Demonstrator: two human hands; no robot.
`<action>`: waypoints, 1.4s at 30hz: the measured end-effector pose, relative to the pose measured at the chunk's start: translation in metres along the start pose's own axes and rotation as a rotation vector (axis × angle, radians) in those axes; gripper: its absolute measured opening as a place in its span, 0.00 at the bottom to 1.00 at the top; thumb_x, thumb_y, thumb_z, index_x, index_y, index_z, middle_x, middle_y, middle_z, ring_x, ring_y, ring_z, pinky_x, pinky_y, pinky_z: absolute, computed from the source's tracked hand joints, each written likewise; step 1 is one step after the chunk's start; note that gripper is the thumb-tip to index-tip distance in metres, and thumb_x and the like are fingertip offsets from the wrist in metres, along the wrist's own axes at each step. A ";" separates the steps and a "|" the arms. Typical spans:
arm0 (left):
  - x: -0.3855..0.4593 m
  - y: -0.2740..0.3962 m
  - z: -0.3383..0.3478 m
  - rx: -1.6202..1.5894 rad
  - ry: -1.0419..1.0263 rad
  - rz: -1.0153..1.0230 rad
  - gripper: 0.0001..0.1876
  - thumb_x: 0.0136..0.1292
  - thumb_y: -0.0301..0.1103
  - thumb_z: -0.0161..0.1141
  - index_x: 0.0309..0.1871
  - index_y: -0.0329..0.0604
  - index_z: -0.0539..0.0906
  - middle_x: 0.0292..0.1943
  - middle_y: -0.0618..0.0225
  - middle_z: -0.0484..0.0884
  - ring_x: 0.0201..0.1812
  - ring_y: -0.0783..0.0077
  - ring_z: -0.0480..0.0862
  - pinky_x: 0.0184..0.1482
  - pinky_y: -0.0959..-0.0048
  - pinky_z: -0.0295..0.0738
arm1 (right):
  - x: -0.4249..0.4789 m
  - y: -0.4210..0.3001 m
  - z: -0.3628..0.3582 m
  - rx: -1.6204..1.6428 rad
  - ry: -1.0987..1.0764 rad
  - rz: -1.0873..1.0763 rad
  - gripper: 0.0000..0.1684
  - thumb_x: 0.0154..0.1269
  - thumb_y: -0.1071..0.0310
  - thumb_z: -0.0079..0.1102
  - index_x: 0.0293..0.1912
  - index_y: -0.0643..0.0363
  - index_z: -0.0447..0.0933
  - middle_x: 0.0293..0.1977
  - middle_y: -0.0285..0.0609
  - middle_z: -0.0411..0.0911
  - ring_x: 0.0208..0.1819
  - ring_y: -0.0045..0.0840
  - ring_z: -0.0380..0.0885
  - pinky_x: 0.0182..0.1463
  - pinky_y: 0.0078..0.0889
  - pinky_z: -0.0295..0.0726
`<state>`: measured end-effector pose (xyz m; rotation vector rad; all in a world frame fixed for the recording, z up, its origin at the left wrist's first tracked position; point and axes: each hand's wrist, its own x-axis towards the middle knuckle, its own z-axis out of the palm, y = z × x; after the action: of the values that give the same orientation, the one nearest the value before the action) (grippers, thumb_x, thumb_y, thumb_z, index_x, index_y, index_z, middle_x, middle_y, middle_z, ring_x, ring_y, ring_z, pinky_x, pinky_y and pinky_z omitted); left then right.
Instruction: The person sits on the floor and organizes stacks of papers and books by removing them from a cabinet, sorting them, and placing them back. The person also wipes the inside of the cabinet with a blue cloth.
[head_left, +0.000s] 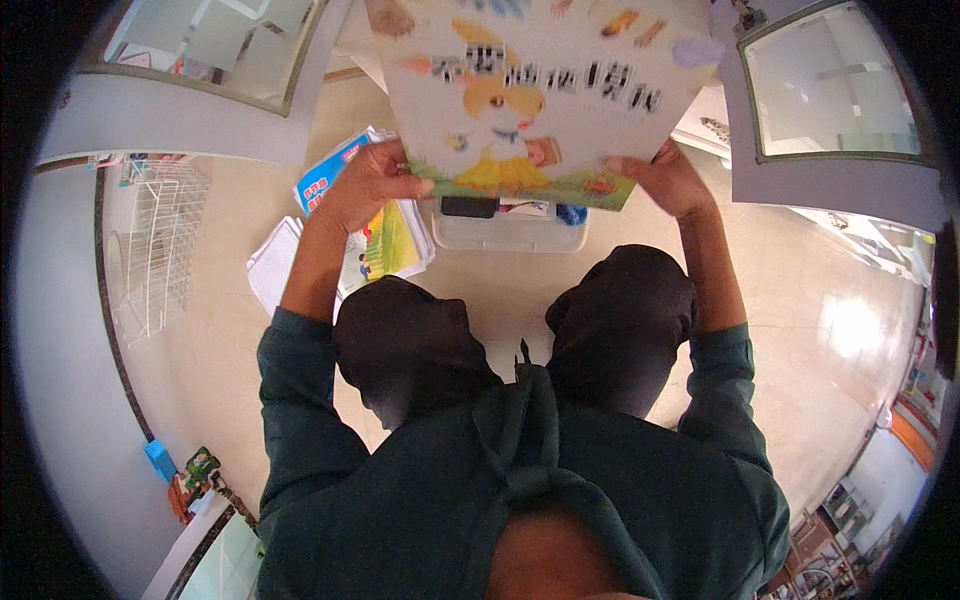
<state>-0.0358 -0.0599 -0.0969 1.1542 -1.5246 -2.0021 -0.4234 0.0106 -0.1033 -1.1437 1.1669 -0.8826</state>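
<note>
A children's picture book (495, 112) is held up in front of me by its two lower corners. Its cover carries a cartoon rabbit in a yellow skirt and large printed characters. My left hand (375, 180) grips the lower left corner, thumb on the cover. On the lower right side, my right hand (664, 180) pinches the edge in the same way. Behind the book, a clear plastic box (510, 238) shows only its near part, with a dark object and a blue item in it. The book's top runs out of view.
Beside my left forearm, a pile of colourful books (397, 247) and white papers (276, 262) lies on the tiled floor (787, 360). A white wire rack (161, 240) stands at the left. Cabinets with glass panels (832, 82) flank both sides. My knees (622, 322) are bent before me.
</note>
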 end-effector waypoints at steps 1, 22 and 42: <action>-0.004 -0.015 0.001 -0.042 -0.015 -0.038 0.22 0.58 0.23 0.66 0.57 0.34 0.79 0.50 0.62 0.84 0.48 0.71 0.84 0.54 0.70 0.81 | -0.004 0.011 0.004 -0.021 -0.027 0.002 0.21 0.61 0.68 0.70 0.53 0.61 0.78 0.47 0.42 0.83 0.49 0.24 0.79 0.57 0.34 0.77; -0.020 -0.183 0.028 -0.355 0.129 -0.471 0.17 0.68 0.29 0.61 0.58 0.40 0.77 0.49 0.67 0.82 0.48 0.68 0.83 0.52 0.61 0.84 | -0.004 0.166 0.049 0.085 -0.038 0.663 0.21 0.67 0.65 0.64 0.57 0.62 0.75 0.49 0.41 0.82 0.50 0.29 0.81 0.58 0.39 0.80; -0.142 -0.235 -0.031 -0.307 0.713 -0.222 0.08 0.64 0.27 0.61 0.44 0.37 0.81 0.36 0.61 0.86 0.36 0.69 0.88 0.37 0.73 0.83 | 0.027 0.051 0.044 -0.154 -0.519 0.573 0.20 0.72 0.52 0.56 0.49 0.60 0.76 0.41 0.44 0.82 0.43 0.28 0.84 0.48 0.29 0.83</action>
<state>0.1148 0.1027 -0.2620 1.7005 -0.7357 -1.5915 -0.3773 0.0053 -0.1586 -0.9969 1.0477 -0.0477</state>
